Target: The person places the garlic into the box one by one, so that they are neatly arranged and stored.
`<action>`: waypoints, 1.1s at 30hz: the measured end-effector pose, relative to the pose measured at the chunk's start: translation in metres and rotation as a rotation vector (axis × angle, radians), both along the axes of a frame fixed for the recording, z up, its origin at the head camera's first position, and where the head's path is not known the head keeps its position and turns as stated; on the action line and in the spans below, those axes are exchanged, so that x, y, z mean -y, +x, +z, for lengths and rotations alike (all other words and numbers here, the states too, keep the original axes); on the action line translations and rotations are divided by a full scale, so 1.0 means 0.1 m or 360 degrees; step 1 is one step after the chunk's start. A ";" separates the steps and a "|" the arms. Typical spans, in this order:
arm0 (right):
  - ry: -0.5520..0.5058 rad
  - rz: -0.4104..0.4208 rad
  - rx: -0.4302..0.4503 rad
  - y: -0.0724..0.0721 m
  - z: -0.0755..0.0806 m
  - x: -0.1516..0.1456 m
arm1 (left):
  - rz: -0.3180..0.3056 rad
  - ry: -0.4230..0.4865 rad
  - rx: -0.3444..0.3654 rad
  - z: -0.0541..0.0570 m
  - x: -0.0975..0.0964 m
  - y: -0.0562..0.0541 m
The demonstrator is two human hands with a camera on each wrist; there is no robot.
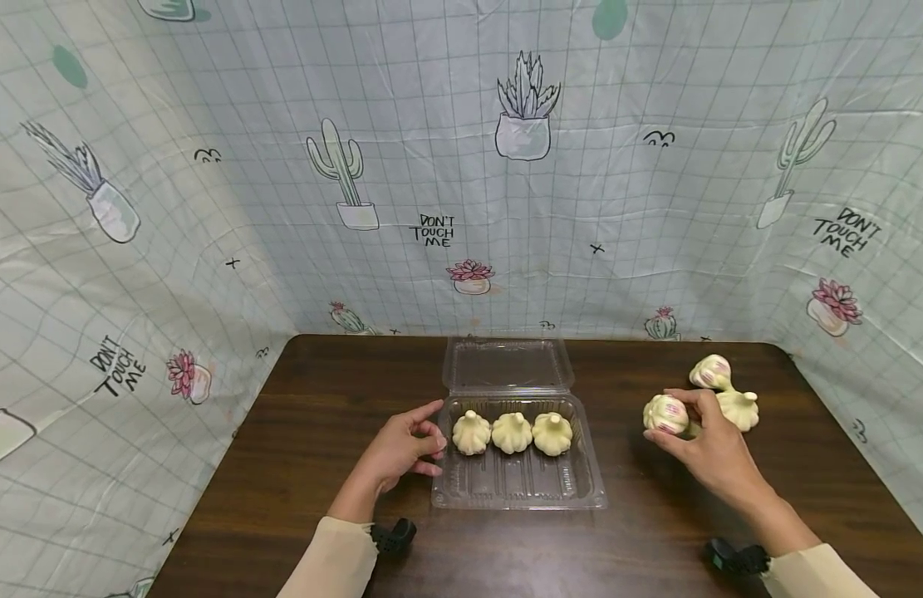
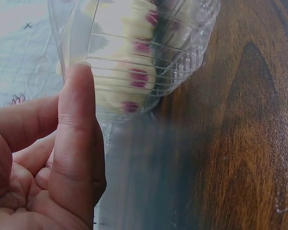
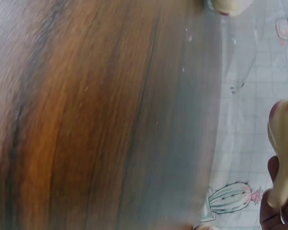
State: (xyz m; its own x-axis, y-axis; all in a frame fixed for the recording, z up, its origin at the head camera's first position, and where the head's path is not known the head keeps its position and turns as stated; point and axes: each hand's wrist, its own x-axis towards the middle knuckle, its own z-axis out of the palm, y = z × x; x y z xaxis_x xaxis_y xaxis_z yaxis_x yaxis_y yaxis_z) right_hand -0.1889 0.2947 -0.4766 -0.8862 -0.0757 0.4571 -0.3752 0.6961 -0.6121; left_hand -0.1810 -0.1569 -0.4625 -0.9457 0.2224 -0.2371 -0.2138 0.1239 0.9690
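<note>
My right hand (image 1: 711,444) holds a garlic bulb (image 1: 665,415) between thumb and fingers, right of a clear plastic clamshell box. In the right wrist view, the held garlic bulb (image 3: 284,139) shows at the right edge with only a few fingertips. The clamshell box (image 1: 498,498) lies with its lid (image 1: 509,365) folded back. Inside it, three garlic bulbs (image 1: 512,433) sit in a row along the back. My left hand (image 1: 401,448) is at the box's left side, its extended fingers touching the rim. Up close, the left wrist view shows the box wall (image 2: 189,72) beside a fingertip.
Two more garlic bulbs, one farther back (image 1: 710,372) and one nearer (image 1: 739,410), lie beyond my right hand on the dark wooden table (image 1: 341,374). A printed cloth (image 1: 431,183) hangs around the back and sides of the table.
</note>
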 end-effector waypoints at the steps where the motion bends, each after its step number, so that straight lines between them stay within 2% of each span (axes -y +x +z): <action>1: -0.0012 0.0007 -0.0006 0.00 0.00 0.01 | -0.0003 0.0003 0.0001 -0.01 0.00 0.00; 16: -0.0054 -0.0034 -0.0022 -0.01 0.05 0.12 | -0.0002 0.0020 -0.0015 -0.04 -0.01 0.00; 24: -0.0127 -0.0015 0.0067 0.00 0.09 0.17 | -0.0001 0.0021 -0.0007 -0.04 -0.01 0.00; 33: -0.0115 -0.0093 0.0181 0.00 0.12 0.19 | -0.0006 0.0018 -0.0002 -0.03 0.00 -0.01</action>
State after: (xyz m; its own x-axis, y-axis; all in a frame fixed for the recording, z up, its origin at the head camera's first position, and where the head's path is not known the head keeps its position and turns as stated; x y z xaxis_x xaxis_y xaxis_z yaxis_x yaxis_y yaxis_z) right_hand -0.1889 0.2758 -0.4647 -0.9345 0.0070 0.3560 -0.2607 0.6675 -0.6975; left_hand -0.1821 -0.1564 -0.4655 -0.9451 0.2287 -0.2332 -0.2120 0.1136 0.9706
